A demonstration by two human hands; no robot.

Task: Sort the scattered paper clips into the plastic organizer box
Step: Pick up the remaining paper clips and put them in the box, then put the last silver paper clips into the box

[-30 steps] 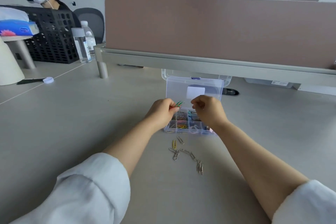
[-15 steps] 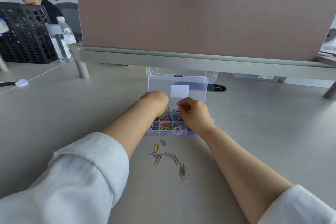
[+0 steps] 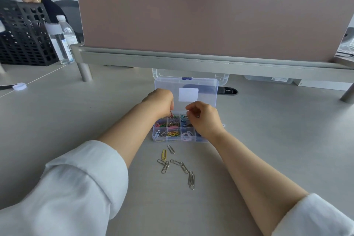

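The clear plastic organizer box (image 3: pixel 180 130) sits open on the grey tabletop (image 3: pixel 268 140), where your left hand (image 3: pixel 160 102) has dropped to pinch red clips over a rear cell, your right hand (image 3: pixel 204 117) pinching something tiny, silver clips (image 3: pixel 183 166) still loose.

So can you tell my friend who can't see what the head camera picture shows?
Two hands, left hand and right hand, reach over an open plastic organizer box holding coloured paper clips in compartments. The left hand pinches a red clip. More loose clips, mostly silver and one yellow, lie on the grey desk nearer the person.
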